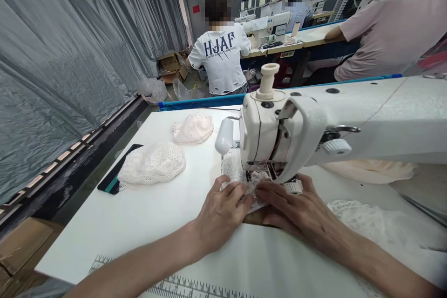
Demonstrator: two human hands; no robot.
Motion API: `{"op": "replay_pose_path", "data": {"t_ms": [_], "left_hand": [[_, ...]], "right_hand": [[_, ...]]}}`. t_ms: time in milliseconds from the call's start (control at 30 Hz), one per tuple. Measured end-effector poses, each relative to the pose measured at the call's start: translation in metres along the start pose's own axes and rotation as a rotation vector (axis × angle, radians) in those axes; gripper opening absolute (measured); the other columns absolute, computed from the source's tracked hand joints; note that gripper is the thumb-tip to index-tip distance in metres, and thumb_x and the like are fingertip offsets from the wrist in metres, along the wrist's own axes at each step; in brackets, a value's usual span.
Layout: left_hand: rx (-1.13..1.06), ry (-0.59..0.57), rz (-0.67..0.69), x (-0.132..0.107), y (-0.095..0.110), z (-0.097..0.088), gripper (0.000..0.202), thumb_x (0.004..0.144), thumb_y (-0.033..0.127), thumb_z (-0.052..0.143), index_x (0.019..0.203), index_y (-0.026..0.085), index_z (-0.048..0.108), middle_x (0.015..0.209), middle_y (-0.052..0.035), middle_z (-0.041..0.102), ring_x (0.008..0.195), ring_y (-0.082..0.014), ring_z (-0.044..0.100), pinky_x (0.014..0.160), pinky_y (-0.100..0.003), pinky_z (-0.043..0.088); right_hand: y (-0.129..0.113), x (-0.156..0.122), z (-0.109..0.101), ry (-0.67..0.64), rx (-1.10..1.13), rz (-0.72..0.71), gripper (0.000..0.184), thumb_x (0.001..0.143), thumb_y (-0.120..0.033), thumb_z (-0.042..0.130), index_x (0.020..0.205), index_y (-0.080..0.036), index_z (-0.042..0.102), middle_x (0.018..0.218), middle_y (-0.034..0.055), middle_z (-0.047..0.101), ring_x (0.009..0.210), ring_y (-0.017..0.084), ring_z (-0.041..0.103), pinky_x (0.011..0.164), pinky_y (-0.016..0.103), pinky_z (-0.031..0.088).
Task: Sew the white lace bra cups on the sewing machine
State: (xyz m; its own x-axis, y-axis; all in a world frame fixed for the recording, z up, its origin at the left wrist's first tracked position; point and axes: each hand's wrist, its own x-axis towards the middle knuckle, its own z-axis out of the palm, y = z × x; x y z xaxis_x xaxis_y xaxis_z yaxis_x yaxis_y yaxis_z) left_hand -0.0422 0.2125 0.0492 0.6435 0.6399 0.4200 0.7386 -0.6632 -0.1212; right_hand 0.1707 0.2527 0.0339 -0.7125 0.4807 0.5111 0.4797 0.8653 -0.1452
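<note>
A piece of white lace fabric [232, 164] lies under the presser foot and needle of a white sewing machine [377, 118]. My left hand [221, 209] grips the lace just left of the needle, fingers bent and pressed down on it. Close by on the right, my right hand [296, 205] holds the near edge of the same lace, its fingers together and partly under the machine head. The fingertips and the stitching point are partly hidden. A pink thread runs along the machine arm.
Two lace cups, one white [152, 165] and one pale pink [193, 129], lie on the white table [167, 223]. The white one rests partly on a dark flat object [111, 184]. More lace [370, 221] and dark scissors-like blades [424, 209] lie right. Printed rulers mark the front. Several people sit beyond.
</note>
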Motion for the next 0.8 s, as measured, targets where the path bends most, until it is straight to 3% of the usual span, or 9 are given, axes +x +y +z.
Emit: {"op": "replay_pose_path", "data": {"t_ms": [167, 300, 400, 633, 800], "left_hand": [[0.0, -0.016, -0.005, 0.006, -0.011, 0.007, 0.025, 0.091, 0.008, 0.039, 0.108, 0.015, 0.056, 0.103, -0.0075, 0.064, 0.096, -0.0158, 0.058, 0.094, -0.04, 0.035], [0.012, 0.001, -0.016, 0.006, -0.011, 0.008, 0.027, 0.09, 0.007, 0.039, 0.111, 0.015, 0.056, 0.103, -0.0078, 0.063, 0.102, -0.0168, 0.057, 0.098, -0.041, 0.033], [0.016, -0.007, -0.012, 0.005, -0.01, 0.008, 0.028, 0.089, 0.007, 0.041, 0.113, 0.013, 0.055, 0.104, -0.0091, 0.062, 0.108, -0.0186, 0.055, 0.098, -0.042, 0.033], [0.035, -0.019, -0.032, 0.002, -0.006, 0.007, 0.03, 0.09, 0.004, 0.037, 0.116, 0.011, 0.052, 0.111, -0.0114, 0.061, 0.114, -0.0187, 0.051, 0.098, -0.044, 0.03], [0.009, 0.002, -0.021, 0.003, -0.003, 0.002, 0.024, 0.09, 0.002, 0.039, 0.104, 0.011, 0.055, 0.095, -0.0063, 0.064, 0.094, -0.0155, 0.058, 0.086, -0.036, 0.035]], "right_hand": [[0.011, 0.002, 0.004, -0.032, -0.121, -0.051, 0.04, 0.1, -0.036, 0.028, 0.136, -0.019, 0.035, 0.117, 0.0114, 0.065, 0.096, 0.024, 0.06, 0.089, 0.047, 0.025], [0.012, 0.001, 0.005, -0.022, -0.137, -0.052, 0.042, 0.1, -0.036, 0.028, 0.139, -0.019, 0.031, 0.12, 0.0116, 0.063, 0.097, 0.024, 0.061, 0.089, 0.048, 0.026], [0.01, 0.0, 0.004, -0.04, -0.112, -0.035, 0.042, 0.099, -0.036, 0.03, 0.137, -0.019, 0.034, 0.12, 0.0125, 0.063, 0.095, 0.024, 0.062, 0.091, 0.05, 0.024], [0.003, -0.001, -0.005, -0.033, -0.045, -0.078, 0.037, 0.098, -0.041, 0.032, 0.123, -0.019, 0.05, 0.098, 0.0081, 0.07, 0.076, 0.02, 0.064, 0.092, 0.047, 0.022], [0.001, -0.002, -0.007, -0.04, -0.028, -0.047, 0.034, 0.098, -0.04, 0.033, 0.116, -0.018, 0.054, 0.095, 0.0076, 0.07, 0.076, 0.019, 0.064, 0.09, 0.046, 0.024]]}}
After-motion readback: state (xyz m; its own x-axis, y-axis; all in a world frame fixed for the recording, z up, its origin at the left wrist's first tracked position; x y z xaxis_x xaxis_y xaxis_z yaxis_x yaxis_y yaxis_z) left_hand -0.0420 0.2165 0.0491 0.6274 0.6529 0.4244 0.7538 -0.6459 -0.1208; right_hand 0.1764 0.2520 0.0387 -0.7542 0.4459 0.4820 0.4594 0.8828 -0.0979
